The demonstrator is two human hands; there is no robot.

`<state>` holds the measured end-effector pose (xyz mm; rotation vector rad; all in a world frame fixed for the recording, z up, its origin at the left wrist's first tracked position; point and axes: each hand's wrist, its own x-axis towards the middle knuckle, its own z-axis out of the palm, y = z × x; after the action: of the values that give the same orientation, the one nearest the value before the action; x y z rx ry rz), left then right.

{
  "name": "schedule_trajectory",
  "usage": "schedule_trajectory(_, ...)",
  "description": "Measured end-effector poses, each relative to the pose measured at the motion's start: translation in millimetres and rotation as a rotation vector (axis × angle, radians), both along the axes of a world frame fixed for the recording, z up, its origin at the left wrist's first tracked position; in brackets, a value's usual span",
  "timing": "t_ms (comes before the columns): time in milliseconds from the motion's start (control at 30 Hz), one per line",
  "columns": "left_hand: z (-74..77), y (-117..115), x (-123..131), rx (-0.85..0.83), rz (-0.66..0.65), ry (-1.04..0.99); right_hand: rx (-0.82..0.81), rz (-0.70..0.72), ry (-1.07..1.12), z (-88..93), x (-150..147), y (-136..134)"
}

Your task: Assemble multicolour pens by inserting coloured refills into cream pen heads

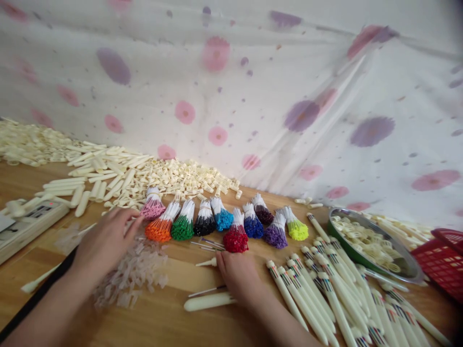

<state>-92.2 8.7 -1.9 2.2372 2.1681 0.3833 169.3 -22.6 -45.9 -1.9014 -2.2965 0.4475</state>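
Note:
My left hand point(110, 238) reaches to the pink-tipped bundle of pen refills point(153, 205), its fingertips at the bundle's edge and its thumb apart from the fingers. My right hand point(237, 274) is curled low over the table, just below the red refill bundle point(236, 233). A cream cone-shaped pen tip point(207, 262) lies by its fingertips; what the fingers hold is hidden. Under that hand are a cream pen barrel point(208, 302) and a thin dark-ended rod point(206, 291). Several loose refills point(208, 244) lie between the hands. Orange point(159, 226) and green point(183, 224) bundles stand nearby.
Finished-looking multicolour pens point(336, 284) are heaped at right. Behind them stand a metal-rimmed bowl point(376, 241) of cream parts and a red basket point(441, 260). Clear plastic pieces point(135, 272) lie beside my left forearm. A power strip point(32, 224) is at left; cream parts point(181, 176) line the back.

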Motion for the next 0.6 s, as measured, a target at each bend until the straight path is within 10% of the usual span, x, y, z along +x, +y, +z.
schedule_trajectory(333, -18.0, 36, -27, -0.084, 0.000, 0.085, 0.053, 0.187, -0.072, 24.5, -38, -4)
schedule_trajectory(600, -13.0, 43, -25, -0.108, 0.051, 0.094, 0.017, 0.276, -0.009, 4.4, -100, 14)
